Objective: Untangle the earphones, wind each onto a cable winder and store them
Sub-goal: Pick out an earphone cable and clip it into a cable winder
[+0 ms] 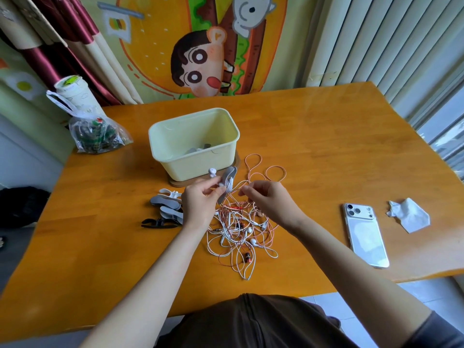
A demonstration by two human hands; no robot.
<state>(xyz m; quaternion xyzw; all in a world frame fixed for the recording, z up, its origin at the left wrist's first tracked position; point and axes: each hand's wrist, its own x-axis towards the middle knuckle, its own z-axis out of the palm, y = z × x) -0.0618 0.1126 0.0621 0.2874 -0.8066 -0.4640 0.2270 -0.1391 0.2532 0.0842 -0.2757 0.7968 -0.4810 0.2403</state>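
Nearest you, your dark shirt meets the edge of the glossy orange counter. At the left, the spare winders, flat clips in grey, white and black that look rubbery, lie heaped just beside your left hand. That hand grips a grey cable winder with a hard white earbud poking above it. Behind it stands the smooth cream bin, with a few wound sets inside. Below your hands, the tangle of earphones is a loose nest of thin white and pinkish wire. Your right hand pinches one cord out of it. Feed that cord slowly and keep light tension. Lift loops free rather than pulling, since thin wire will likely cinch into knots.
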